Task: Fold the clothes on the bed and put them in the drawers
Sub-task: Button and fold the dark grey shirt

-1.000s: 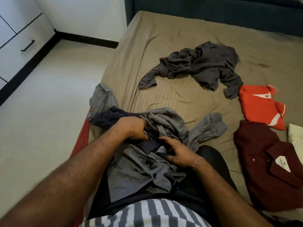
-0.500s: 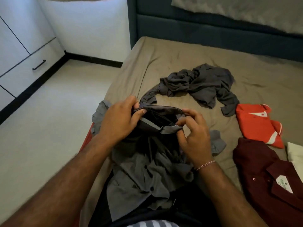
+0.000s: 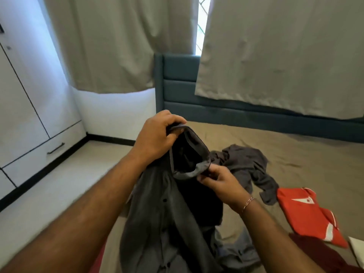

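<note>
At frame centre, the raised left hand and lower right hand pinch the grey shirt collar with curled fingers.

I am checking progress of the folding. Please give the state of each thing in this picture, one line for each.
left hand: grips the collar of the grey button shirt
right hand: pinches the collar's other end
grey button shirt: lifted, hanging, unfolded
dark grey garment: crumpled on the bed
red shirt: folded, flat on the bed
drawer: closed
curtains: drawn, a gap between them
</note>
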A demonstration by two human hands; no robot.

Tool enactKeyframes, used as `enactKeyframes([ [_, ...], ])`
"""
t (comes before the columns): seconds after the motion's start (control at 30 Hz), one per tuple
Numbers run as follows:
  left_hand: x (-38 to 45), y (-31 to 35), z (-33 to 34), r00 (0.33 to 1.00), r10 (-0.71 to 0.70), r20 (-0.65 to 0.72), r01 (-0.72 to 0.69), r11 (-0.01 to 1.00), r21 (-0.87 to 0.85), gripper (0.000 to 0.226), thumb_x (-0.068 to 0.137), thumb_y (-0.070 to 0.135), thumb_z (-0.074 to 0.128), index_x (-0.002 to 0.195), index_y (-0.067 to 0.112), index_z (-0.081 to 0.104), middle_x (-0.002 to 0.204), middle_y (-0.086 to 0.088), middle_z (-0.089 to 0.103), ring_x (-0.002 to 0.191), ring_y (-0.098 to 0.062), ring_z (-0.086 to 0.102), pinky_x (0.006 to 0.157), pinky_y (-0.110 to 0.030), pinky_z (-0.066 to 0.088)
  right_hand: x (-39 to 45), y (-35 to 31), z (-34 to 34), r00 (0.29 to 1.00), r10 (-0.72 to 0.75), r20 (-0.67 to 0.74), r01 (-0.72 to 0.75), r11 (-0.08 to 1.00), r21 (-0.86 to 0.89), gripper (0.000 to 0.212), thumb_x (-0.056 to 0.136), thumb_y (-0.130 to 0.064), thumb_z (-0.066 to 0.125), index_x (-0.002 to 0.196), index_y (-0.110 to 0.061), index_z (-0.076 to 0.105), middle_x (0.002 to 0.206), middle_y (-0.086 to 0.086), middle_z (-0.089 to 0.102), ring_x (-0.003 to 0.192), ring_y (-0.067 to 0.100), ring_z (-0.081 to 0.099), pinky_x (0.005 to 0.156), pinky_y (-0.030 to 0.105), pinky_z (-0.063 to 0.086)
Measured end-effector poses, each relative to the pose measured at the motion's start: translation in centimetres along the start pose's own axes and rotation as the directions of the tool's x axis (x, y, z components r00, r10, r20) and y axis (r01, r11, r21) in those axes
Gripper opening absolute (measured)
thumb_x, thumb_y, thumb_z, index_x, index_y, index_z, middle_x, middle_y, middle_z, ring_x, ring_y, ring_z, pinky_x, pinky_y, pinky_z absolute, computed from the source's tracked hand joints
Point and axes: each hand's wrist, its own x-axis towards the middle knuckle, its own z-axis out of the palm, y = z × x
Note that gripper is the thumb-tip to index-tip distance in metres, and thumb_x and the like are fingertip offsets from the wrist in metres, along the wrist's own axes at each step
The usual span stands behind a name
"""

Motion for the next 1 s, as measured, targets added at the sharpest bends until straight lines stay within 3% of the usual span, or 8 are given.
enactKeyframes([
  [0.13, 2.2, 0.2, -3.8, 0.995, 0.013, -0.098, 0.008, 0.978, 0.207, 0.020, 0.087, 0.007, 0.069, 0.103, 0.018, 0.075, 0.099, 0.000, 0.070, 0.095, -0.020, 0.063, 0.085, -0.018, 0.040, 1.2, -4.2, -2.5, 0.880, -0.285, -0.381, 0.185, 0.943, -0.278, 0.017, 0.103, -0.012, 0.061, 0.109, -0.010, 0.077, 0.105, 0.001, 0.077, 0.102, 0.016, 0.071, 0.091, 0.041, 0.055],
  [0.27, 3.3, 0.3, -8.2, 0.919, 0.115, -0.377, -0.066, 0.988, 0.140, 0.013, 0.085, 0.023, 0.066, 0.097, 0.027, 0.070, 0.095, 0.016, 0.067, 0.086, 0.004, 0.060, 0.081, -0.007, 0.041, -0.5, -9.2, -5.2, 0.784, -0.581, -0.219, 0.415, 0.753, -0.511, 0.024, 0.093, -0.048, 0.071, 0.112, -0.032, 0.075, 0.105, -0.019, 0.074, 0.098, 0.003, 0.071, 0.085, 0.017, 0.054],
  [0.4, 4.3, -2.6, -7.5, 0.891, -0.225, -0.395, 0.327, 0.920, 0.215, 0.006, 0.083, 0.034, 0.063, 0.089, 0.033, 0.064, 0.086, 0.012, 0.061, 0.080, -0.016, 0.059, 0.072, -0.031, 0.046, 0.5, -9.9, -5.6, 0.997, -0.076, -0.023, 0.015, 0.473, -0.881, 0.029, 0.089, -0.051, 0.071, 0.109, -0.030, 0.072, 0.094, -0.010, 0.073, 0.090, 0.011, 0.068, 0.080, 0.036, 0.056],
  [0.6, 0.7, -7.3, -3.9, 0.591, -0.807, 0.004, 0.749, 0.547, -0.374, 0.012, 0.091, 0.026, 0.074, 0.097, 0.017, 0.067, 0.094, -0.024, 0.072, 0.061, -0.024, 0.066, 0.063, -0.041, 0.061, 0.2, -5.4, -4.4, 0.940, 0.121, -0.319, -0.132, 0.991, -0.014, 0.016, 0.101, -0.017, 0.063, 0.102, -0.001, 0.065, 0.097, 0.024, 0.069, 0.089, 0.026, 0.063, 0.080, 0.044, 0.051],
  [0.73, -6.0, -3.3, 1.7, 0.817, -0.512, -0.264, 0.527, 0.849, -0.016, 0.024, 0.089, 0.037, 0.062, 0.112, 0.032, 0.063, 0.086, 0.009, 0.066, 0.079, -0.016, 0.065, 0.073, -0.034, 0.054, 1.1, -4.5, -2.2, 0.907, 0.087, -0.412, -0.140, 0.985, -0.100, 0.016, 0.100, -0.012, 0.060, 0.084, -0.009, 0.061, 0.075, 0.002, 0.061, 0.070, 0.007, 0.055, 0.064, 0.029, 0.044],
  [0.8, -10.2, 0.3, 5.6, 0.862, -0.502, -0.067, 0.486, 0.858, -0.164, 0.027, 0.090, 0.055, 0.055, 0.096, 0.032, 0.068, 0.074, 0.008, 0.067, 0.068, -0.011, 0.064, 0.065, -0.033, 0.054, 1.3, -4.1, -0.7, 0.908, 0.064, -0.415, -0.154, 0.970, -0.186, 0.017, 0.097, -0.010, 0.061, 0.081, -0.016, 0.060, 0.074, 0.000, 0.062, 0.069, 0.008, 0.055, 0.064, 0.032, 0.044],
  [0.9, -14.9, 2.9, 9.2, 0.586, -0.709, 0.393, 0.775, 0.348, -0.528, 0.065, 0.092, 0.073, 0.049, 0.077, 0.015, 0.075, 0.071, -0.007, 0.073, 0.057, -0.018, 0.064, 0.058, -0.035, 0.047, 0.0, -2.6, 2.7, 0.936, 0.047, -0.349, -0.182, 0.914, -0.362, 0.004, 0.094, -0.015, 0.062, 0.092, -0.016, 0.065, 0.088, 0.004, 0.071, 0.086, 0.022, 0.065, 0.076, 0.039, 0.052],
  [1.0, -17.6, 2.2, 9.8, 0.367, -0.545, 0.753, 0.763, -0.286, -0.579, 0.074, 0.098, 0.073, 0.039, 0.107, 0.009, 0.075, 0.095, -0.020, 0.074, 0.080, -0.031, 0.071, 0.073, -0.043, 0.054, -3.2, -0.7, 6.6, 0.979, 0.074, -0.191, -0.163, 0.848, -0.504, 0.014, 0.092, -0.023, 0.061, 0.105, -0.026, 0.065, 0.099, -0.002, 0.073, 0.093, 0.020, 0.068, 0.080, 0.038, 0.056],
])
